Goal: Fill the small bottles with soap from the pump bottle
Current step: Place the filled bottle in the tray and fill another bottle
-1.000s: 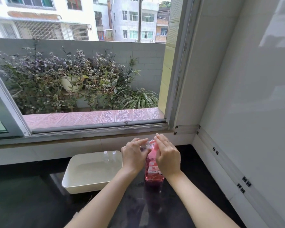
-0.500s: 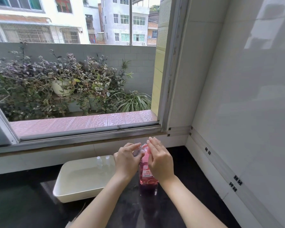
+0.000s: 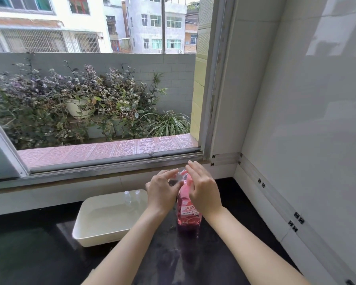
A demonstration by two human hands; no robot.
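Head view: a pink pump bottle [image 3: 189, 212] of soap is seen standing upright on the dark surface [image 3: 230, 202], directly between the hands. A small clear bottle [image 3: 178, 178] is pinched in the fingers of the left hand [image 3: 162, 194] and held at the pump's spout. The right hand [image 3: 202, 191] is laid over the pump head with its fingers loosely extended; whether the head is gripped cannot be told. Just left of the left hand, a white rectangular tray [image 3: 103, 227] is placed on the surface, with two more small clear bottles [image 3: 132, 195] standing in its far corner.
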